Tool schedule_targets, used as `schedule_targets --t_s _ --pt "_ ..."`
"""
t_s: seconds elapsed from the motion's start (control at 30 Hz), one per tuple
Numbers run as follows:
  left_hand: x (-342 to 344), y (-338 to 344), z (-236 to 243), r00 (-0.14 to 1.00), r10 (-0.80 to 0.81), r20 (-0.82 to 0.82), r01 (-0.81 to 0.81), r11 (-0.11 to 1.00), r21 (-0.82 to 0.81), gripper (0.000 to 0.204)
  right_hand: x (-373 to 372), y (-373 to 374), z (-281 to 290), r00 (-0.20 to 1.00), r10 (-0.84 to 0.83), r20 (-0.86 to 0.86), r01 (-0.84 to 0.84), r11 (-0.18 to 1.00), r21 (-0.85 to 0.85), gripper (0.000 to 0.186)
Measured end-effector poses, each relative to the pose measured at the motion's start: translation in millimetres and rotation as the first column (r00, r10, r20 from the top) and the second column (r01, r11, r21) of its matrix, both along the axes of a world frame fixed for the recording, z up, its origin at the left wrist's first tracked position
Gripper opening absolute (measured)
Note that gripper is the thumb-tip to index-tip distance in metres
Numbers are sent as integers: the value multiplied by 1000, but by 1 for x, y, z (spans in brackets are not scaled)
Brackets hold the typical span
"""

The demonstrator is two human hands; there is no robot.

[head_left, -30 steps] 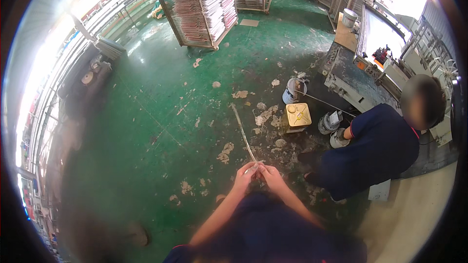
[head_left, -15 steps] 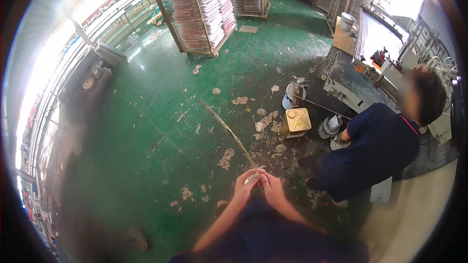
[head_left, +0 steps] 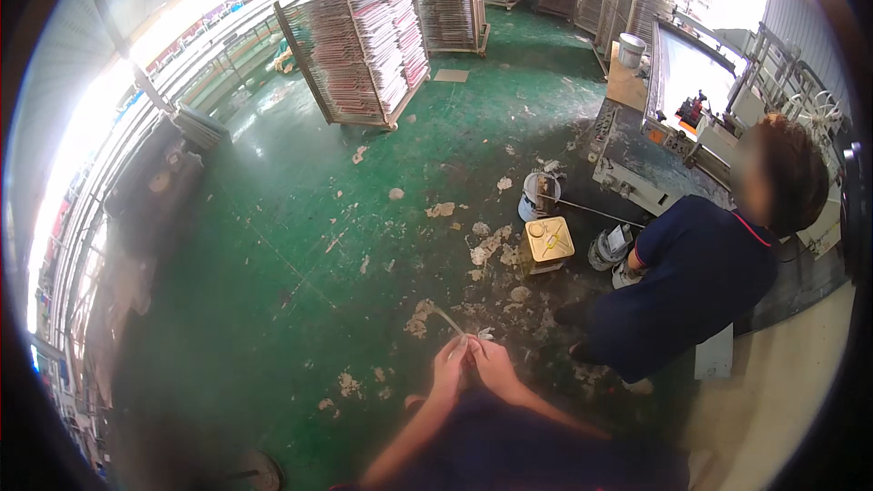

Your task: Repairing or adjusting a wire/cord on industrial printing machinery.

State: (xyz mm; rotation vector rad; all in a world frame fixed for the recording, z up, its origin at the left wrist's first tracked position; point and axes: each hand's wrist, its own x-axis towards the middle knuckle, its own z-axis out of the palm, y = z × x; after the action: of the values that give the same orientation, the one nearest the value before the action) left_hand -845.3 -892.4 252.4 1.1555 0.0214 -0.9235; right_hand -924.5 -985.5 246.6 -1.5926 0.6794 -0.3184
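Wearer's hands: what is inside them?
From the left hand and right hand juts a thin pale strip, a whitish scrap beside it; whatever their grip encloses is covered.

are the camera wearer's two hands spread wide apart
No, the left hand and right hand are close together at the near end of a thin pale strip.

Bare left forearm [head_left: 409,436] and bare right forearm [head_left: 555,415] slant inward; left grip [head_left: 449,367] and right grip [head_left: 492,365] pinch, side by side.
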Motion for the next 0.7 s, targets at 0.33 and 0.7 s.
schedule_targets --t_s 0.33,0.7 --pt "1 -3 8 953 5 302 -32 996 82 24 6 -3 5 997 -49 57 51 998 -28 40" --pt "13 -9 -20 954 30 297 -70 990 124 21 10 -20 -27 996 59 -61 -46 978 203 38"
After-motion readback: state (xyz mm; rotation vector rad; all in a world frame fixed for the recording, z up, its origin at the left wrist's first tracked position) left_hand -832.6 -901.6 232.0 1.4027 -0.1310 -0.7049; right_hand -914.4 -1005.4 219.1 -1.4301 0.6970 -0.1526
